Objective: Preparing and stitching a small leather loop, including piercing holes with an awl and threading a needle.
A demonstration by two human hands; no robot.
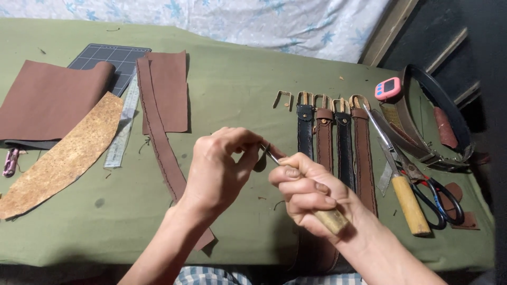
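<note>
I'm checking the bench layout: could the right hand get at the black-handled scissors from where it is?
Probably yes. The scissors lie in the open on the green cloth, just right of the right hand, with nothing over them. But that hand is closed around a wooden-handled tool, so it would have to set that down first.

A home leather workshop: leather sheets [47,97], cutting mat [113,58], belts [338,148] and scissors [422,184] on a green tabletop [232,79].

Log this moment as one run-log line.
left hand: pinching small leather piece | right hand: gripping wooden-handled blade tool, tip at piece | four straps alongside
</note>
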